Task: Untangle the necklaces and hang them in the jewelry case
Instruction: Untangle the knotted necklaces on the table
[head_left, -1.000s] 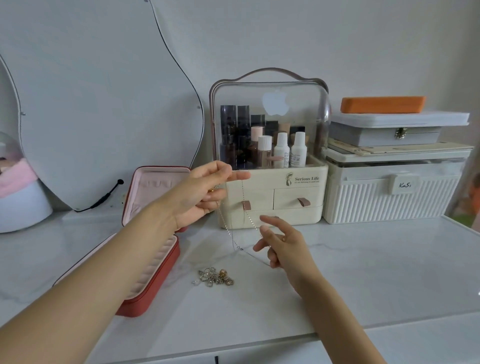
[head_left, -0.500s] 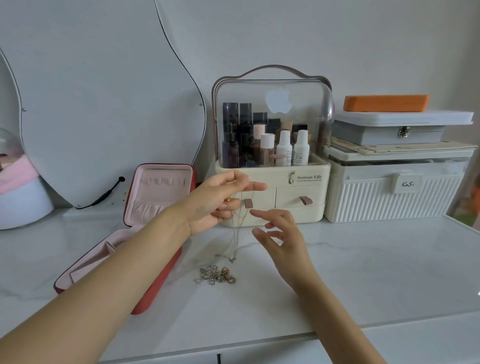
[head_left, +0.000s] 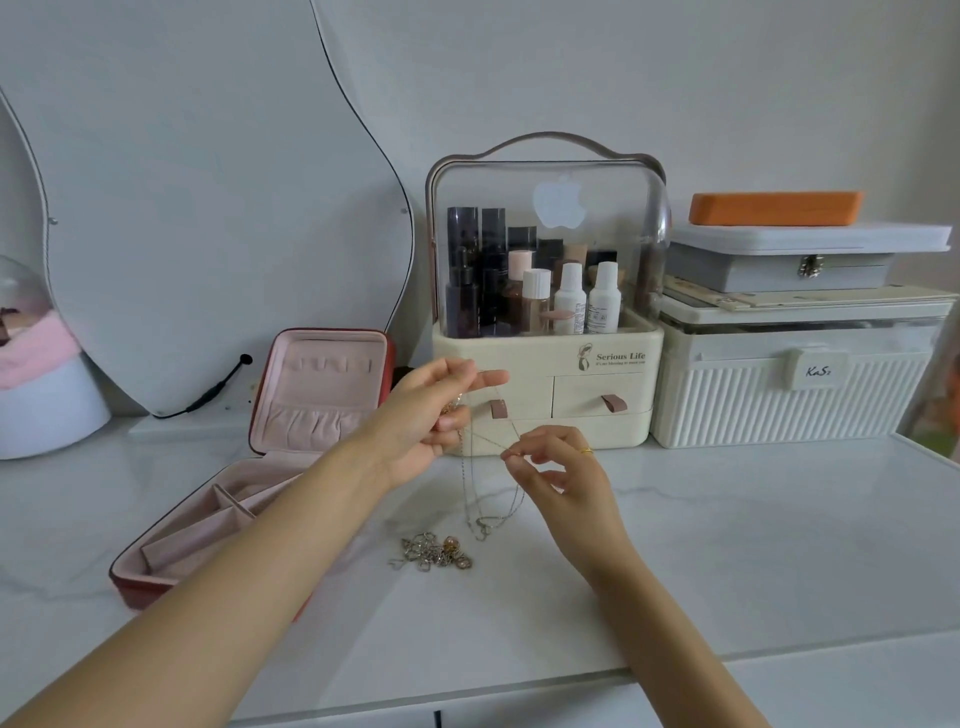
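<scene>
While left hand (head_left: 426, 415) pinches the thin necklace (head_left: 470, 478) up top, right hand (head_left: 558, 470) pinches a strand lower, both w/ fingers clamped on chain, right of open jewelry case (head_left: 270, 457). Tangled pile (head_left: 434, 552) lies below, right of case.

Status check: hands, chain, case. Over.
Left hand pinches thin chain up high; right hand pinches a strand lower. Chain hangs looped, nothing hung yet. Jewelry case open at left; tangled pile on counter below.

Silver necklace (head_left: 485, 499) dangling; red case (head_left: 270, 467) open
</scene>
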